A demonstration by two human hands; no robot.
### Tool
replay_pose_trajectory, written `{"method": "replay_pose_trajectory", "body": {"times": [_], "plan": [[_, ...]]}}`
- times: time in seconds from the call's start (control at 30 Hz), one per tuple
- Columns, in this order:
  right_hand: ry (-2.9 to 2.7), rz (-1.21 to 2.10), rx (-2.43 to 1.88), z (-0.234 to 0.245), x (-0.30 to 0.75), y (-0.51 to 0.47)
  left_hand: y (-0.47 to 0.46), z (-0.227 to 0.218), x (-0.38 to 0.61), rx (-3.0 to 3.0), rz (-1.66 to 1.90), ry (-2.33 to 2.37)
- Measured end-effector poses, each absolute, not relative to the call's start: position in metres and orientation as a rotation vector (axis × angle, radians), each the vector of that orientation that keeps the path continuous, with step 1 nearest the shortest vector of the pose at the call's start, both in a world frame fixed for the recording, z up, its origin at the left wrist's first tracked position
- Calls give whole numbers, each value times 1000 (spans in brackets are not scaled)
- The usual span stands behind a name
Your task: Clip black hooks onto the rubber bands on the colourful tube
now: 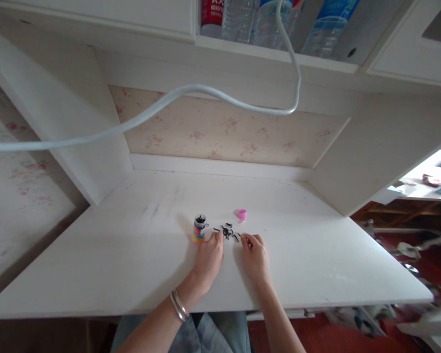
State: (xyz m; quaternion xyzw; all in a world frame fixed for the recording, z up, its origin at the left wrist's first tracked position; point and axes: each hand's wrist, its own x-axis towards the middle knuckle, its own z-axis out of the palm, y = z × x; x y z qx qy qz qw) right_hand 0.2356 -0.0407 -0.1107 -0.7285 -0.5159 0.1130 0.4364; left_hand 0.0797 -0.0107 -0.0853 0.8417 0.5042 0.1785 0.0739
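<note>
A small pile of black pieces (227,232), which look like little hair ties, lies on the white desk between my hands. My left hand (209,257) is closed, its fingertips pressed together at the pile's left edge; whatever they pinch is hidden. Just right of the pile, my right hand (255,257) is also closed in a pinch, with thin black bits by its fingertips. A clear jar (200,228) with a colourful label stands upright and uncapped beside my left hand, black pieces inside it. Behind the pile rests a pink lid (241,214).
The white desk (132,264) has side panels and a back wall with floral paper (228,127). A white cable (206,89) hangs across the view. Plastic bottles (238,19) stand on the shelf overhead. Clutter lies on the floor at right.
</note>
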Motion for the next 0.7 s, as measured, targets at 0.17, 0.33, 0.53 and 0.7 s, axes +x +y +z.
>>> {"method": "replay_pose_trajectory", "body": {"times": [0.17,0.33,0.53,0.7], "plan": [[-1300,285,-1822,-110,236,-42,-19,-83,65,2564,651,1498],[-1335,290,-1835,-109,235,-44,-25,-82,53,2537,770,1499],[-1336,301,-1817,-110,235,-45,-39,-58,36,2442,1149,1372],[-1332,280,-1840,-109,234,-45,-25,-30,17,2234,1333,1477]]}}
